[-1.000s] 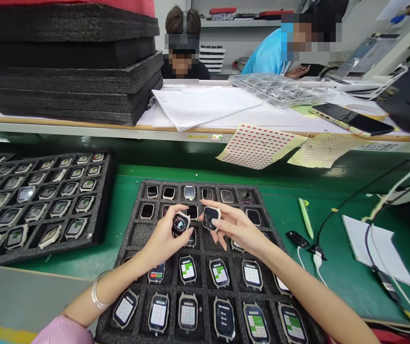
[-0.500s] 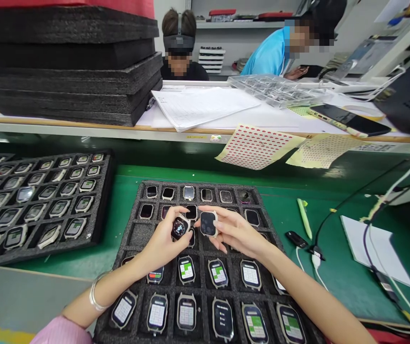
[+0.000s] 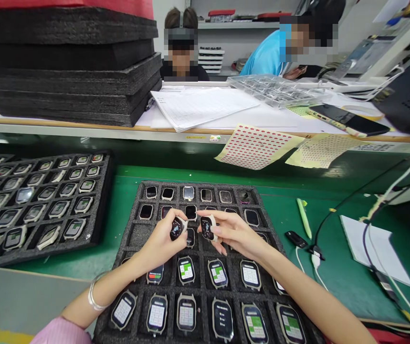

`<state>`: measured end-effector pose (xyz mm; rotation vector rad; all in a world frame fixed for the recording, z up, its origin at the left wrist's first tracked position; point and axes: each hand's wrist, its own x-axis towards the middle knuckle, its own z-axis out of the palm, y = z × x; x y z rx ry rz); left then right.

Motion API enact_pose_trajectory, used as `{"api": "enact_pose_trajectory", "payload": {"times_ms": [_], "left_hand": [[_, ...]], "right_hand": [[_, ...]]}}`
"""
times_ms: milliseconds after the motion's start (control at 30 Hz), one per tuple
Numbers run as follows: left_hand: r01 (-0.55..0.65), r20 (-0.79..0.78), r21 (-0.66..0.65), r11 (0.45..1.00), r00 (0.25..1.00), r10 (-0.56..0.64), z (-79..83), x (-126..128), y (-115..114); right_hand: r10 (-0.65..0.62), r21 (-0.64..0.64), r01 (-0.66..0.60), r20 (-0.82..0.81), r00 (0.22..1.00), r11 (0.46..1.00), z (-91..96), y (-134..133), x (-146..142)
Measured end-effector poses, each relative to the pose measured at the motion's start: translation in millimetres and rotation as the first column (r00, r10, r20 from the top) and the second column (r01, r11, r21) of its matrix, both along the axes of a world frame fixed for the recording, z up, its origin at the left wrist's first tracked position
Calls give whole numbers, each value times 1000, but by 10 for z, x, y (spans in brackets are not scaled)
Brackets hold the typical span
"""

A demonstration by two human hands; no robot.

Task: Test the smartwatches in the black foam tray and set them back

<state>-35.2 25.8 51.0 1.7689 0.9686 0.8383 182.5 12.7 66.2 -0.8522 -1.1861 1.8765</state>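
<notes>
My left hand is closed on a smartwatch body with a dark lit screen, held over a black foam tray. My right hand pinches a second smartwatch body, its screen dark, right beside the first. Both watches hang just above the tray's middle rows and are tilted toward each other. The tray holds several watch bodies in its pockets; those in the near rows show lit screens, those in the far rows are dark.
A second foam tray of watches lies at the left on the green mat. A green pen, a small black dongle and cables lie at the right. Stacked foam trays, papers, sticker sheets and a phone sit on the shelf; two people sit beyond.
Both hands have sunk slightly toward the tray, and the two watches have turned inward, so their screens now face each other more than the camera.
</notes>
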Motion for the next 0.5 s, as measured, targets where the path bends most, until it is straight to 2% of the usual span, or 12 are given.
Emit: {"api": "enact_pose_trajectory", "payload": {"times_ms": [500], "left_hand": [[9,34,-20,1000,999,-9,25,-5,27]], "right_hand": [[3,6,-3,50,999,1000,-3,-13,-15]]}}
